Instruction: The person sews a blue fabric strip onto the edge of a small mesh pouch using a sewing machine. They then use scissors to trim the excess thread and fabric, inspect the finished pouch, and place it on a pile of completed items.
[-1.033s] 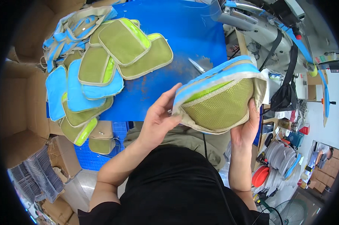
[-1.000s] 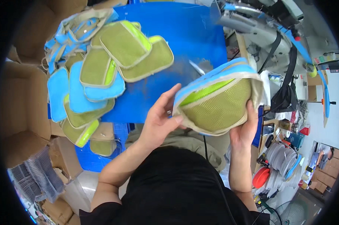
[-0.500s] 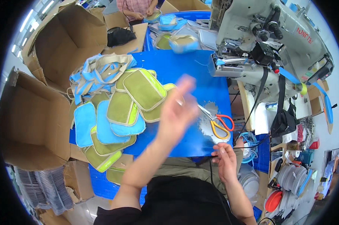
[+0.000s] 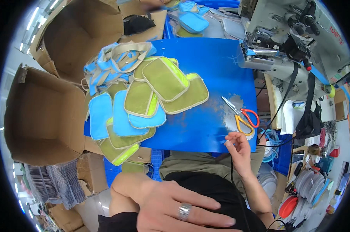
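Observation:
My left hand (image 4: 179, 210), a ring on one finger, is held close in front of my body with its fingers stretched out and nothing in it. At the near right edge of the blue tabletop (image 4: 190, 133), the fingers of my right hand (image 4: 240, 154) are curled together. A thin black cord (image 4: 232, 170) runs by its fingertips; whether they grip it is hidden. Just beyond lie scissors (image 4: 238, 111) with one red and one yellow handle, blades parted. Olive-green mesh pieces (image 4: 165, 79) with pale edging overlap light-blue pieces (image 4: 99, 118) on the left.
Behind the pieces lies a heap of blue and beige straps (image 4: 117, 62). Open cardboard boxes (image 4: 43, 112) stand at the left. A sewing machine (image 4: 298, 42) is at the far right. Beyond the table, a blue bin (image 4: 168, 29) contains more fabric pieces.
My left hand has swung back from above the table to in front of my body. My right hand stays at the table edge. The whole view has shifted, and the far person has mostly left it.

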Motion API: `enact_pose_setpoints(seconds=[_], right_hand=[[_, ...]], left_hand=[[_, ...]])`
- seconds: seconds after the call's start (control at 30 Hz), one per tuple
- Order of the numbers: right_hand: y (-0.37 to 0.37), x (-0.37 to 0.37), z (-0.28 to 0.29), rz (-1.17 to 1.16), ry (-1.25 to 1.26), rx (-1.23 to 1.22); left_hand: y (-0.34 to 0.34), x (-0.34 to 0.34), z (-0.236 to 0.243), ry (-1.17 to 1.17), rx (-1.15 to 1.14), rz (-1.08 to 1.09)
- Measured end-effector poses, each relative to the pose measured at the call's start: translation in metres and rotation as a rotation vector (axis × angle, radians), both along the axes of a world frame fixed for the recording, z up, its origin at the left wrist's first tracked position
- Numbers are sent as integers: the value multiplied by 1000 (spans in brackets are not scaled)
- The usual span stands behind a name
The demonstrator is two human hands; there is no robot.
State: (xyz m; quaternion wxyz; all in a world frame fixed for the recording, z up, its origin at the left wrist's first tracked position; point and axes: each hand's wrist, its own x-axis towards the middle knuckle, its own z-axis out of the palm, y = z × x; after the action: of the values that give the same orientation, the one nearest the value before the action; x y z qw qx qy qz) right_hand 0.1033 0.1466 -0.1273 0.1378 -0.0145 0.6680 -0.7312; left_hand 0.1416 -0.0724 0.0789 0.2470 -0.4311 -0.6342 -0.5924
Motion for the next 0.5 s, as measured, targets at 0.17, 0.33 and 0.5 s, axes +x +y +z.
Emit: enact_pose_setpoints(seconds=[0.17, 0.33, 0.5], right_hand=[[6, 12, -7, -59, -15, 15], [10, 25, -11, -122, 52, 133], [28, 28, -8, -74, 231, 265]], left_hand=[[-80, -55, -46, -23, -807, 661], [-242, -205, -139, -228, -1132, 1120], [-295, -179, -116, -396, -1210, 1114]])
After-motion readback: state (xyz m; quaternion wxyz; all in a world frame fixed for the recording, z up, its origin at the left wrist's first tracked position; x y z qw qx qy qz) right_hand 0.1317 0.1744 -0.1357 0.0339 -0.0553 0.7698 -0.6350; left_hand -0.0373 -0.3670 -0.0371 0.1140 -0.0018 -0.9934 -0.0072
